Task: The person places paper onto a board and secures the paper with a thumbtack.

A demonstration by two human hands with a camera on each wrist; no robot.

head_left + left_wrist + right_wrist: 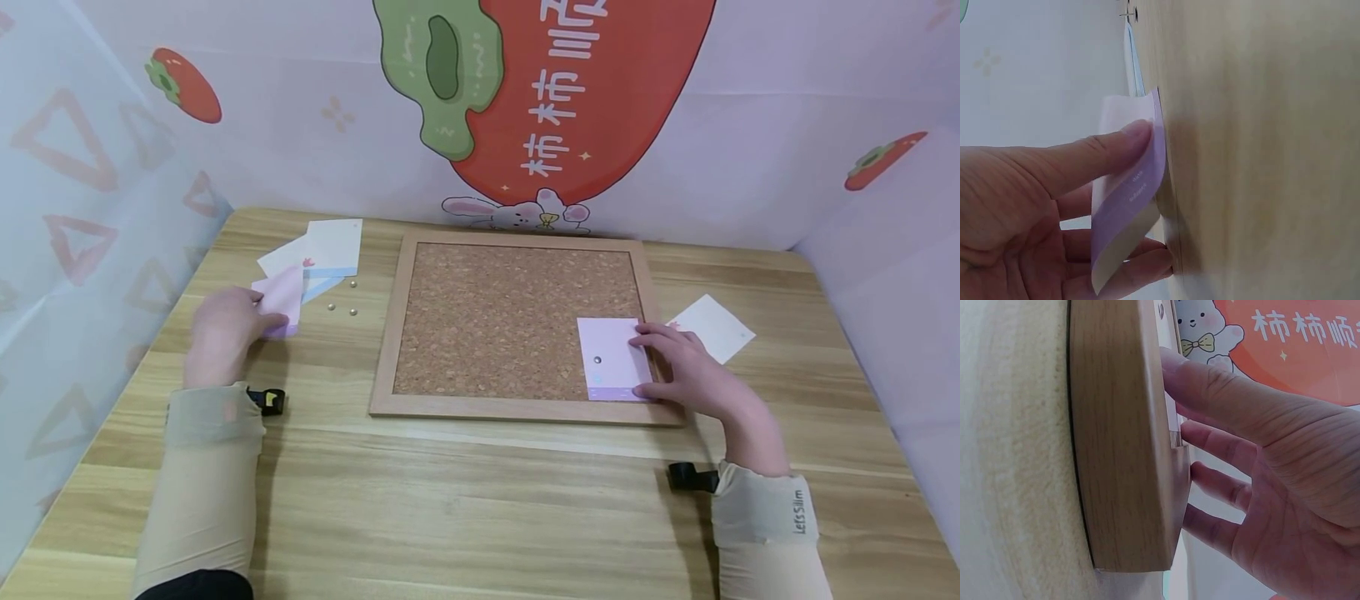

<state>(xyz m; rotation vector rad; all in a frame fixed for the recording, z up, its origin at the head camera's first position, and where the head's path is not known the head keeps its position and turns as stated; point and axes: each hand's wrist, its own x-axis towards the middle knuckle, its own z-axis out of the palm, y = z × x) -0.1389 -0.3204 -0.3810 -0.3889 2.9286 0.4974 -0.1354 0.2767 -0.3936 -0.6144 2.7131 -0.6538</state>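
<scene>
At the left, my left hand (225,329) pinches a purple-edged sheet of note paper (282,293). In the left wrist view the thumb presses on the front of this sheet (1125,169), which bends, with fingers behind it. My right hand (697,371) touches the right side of another purple-edged note (615,371) with spread thumb and fingers. That note lies at the lower right corner of a wood-framed corkboard (510,325), with a silver pushpin (597,360) on it. Up close, the right thumb (1210,387) lies on the note and other fingertips touch the frame (1122,456).
White and blue-edged notes (333,246) lie beyond my left hand. Several small silver pins (353,312) are scattered between them and the board. Another white note (716,329) lies right of the board. A printed cloth (300,150) walls the table's back.
</scene>
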